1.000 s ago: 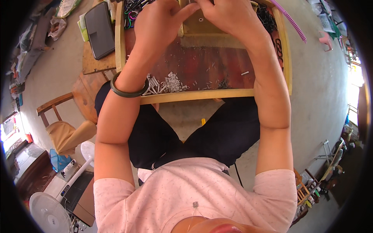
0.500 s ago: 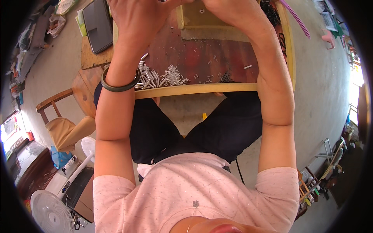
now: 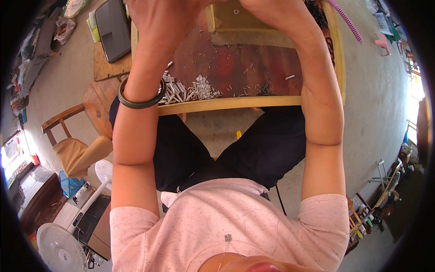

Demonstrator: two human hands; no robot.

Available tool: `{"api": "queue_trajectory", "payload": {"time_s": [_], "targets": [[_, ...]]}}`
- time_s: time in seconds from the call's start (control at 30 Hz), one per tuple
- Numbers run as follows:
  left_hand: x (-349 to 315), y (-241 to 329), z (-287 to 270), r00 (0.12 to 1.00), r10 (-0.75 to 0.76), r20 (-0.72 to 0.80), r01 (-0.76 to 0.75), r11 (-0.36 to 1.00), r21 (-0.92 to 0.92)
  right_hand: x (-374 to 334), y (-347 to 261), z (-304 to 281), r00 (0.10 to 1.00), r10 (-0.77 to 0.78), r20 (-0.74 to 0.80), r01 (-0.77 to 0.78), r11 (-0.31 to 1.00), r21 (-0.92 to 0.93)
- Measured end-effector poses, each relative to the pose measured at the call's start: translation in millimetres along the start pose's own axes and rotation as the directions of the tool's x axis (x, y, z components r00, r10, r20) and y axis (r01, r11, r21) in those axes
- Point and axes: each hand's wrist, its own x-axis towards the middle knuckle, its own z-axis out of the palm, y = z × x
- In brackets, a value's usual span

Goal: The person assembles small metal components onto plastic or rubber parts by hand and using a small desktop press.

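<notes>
My left hand (image 3: 167,16) and my right hand (image 3: 272,13) reach over the far part of a reddish work tray (image 3: 226,100) with a yellow wooden rim. The upper edge of the picture cuts off the fingers of both, so what they hold, if anything, is hidden. Between them stands a yellowish block (image 3: 251,18) with a small screw in its face. Silvery metal pins (image 3: 172,90) lie in a pile at the tray's near left, beside a heap of shorter pins (image 3: 202,89). A dark bangle (image 3: 141,103) circles my left wrist.
Small dark pins (image 3: 263,89) and one loose pin (image 3: 290,77) lie near the front rim. Dark metal pieces (image 3: 316,13) fill the far right edge. A black phone-like device (image 3: 113,34) rests on wood at the left. A wooden chair (image 3: 68,127) and white fan (image 3: 62,249) stand at left.
Both hands have shifted very slightly, with the right wrist a little farther right. The pins and the block look unmoved.
</notes>
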Motion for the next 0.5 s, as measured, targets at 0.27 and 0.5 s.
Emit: {"api": "queue_trajectory", "payload": {"time_s": [0.27, 0.5], "targets": [[-3.3, 2.4, -6.0, 0.998, -0.040, 0.039, 0.041, 0.999, -0.017, -11.1, -32.1, -12.0, 0.987, 0.013, -0.161, -0.010, 1.000, 0.020], [-0.6, 5.3, -14.4, 0.995, -0.064, 0.076, 0.067, 0.997, -0.043, -98.5, -33.1, -7.0, 0.945, -0.135, 0.299, 0.198, 0.961, -0.192]]}}
